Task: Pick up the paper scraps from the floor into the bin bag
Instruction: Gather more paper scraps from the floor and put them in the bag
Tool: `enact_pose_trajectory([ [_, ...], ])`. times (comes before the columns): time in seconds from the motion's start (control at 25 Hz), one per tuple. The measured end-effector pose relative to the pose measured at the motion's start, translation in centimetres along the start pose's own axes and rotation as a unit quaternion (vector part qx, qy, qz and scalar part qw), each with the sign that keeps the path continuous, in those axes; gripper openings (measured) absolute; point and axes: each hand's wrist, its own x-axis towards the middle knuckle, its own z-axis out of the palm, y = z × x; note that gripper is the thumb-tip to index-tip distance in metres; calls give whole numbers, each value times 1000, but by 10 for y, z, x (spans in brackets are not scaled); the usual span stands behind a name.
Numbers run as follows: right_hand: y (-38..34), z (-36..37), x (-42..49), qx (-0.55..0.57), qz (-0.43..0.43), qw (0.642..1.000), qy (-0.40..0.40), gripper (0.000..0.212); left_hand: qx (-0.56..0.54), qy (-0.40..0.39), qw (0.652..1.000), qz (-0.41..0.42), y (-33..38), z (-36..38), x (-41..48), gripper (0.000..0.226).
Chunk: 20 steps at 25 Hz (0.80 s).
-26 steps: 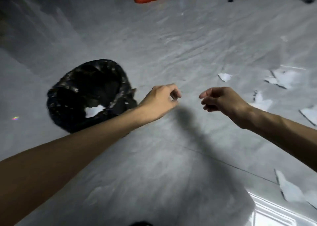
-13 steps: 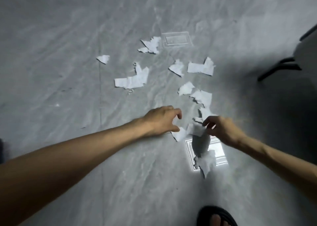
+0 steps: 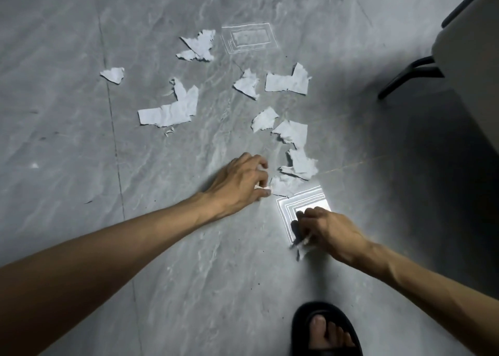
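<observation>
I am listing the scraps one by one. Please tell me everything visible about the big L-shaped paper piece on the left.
The L-shaped paper scrap is white, wrinkled paper with torn, ragged edges. It lies flat on the grey marbled floor, one long arm running left and a shorter arm rising at its right end. A tiny paper fragment lies just below it. Neither hand touches it.

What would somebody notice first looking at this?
Torn white paper scraps litter the grey floor ahead. Nearer, the left hand closes on a scrap at centre, while the right hand pinches another over a bright light reflection. A black sandal shows at the bottom edge.
</observation>
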Motion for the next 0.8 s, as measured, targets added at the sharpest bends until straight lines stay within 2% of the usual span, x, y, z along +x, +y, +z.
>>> enact_pose_trajectory([
  [0.08,10,-5,4,122,99,986,56,12,14,-50,997,51,14,5,15,24],
  [0.16,29,-18,10,211,191,945,161,16,32,-97,992,72,27,17,29,24],
  [0.24,47,-36,19,224,222,919,237,15,29,-86,993,71,31,28,36,19],
  [0.28,52,-46,27,215,215,920,248,23,18,-76,995,64,30,31,37,17],
  [0.36,55,-58,52,192,179,937,232,37,-9,-79,996,41,27,33,33,15],
  [0.44,51,-59,81,152,158,956,196,39,-38,-88,995,7,22,28,25,15],
  [0.6,40,-48,109,23,162,974,157,16,-170,-55,979,-101,12,3,6,13],
  [0.68,36,-52,109,50,180,971,150,13,-195,-25,972,-128,7,-12,-3,11],
  [0.8,21,-69,105,224,183,940,181,28,-233,22,958,-164,6,-34,-12,15],
])
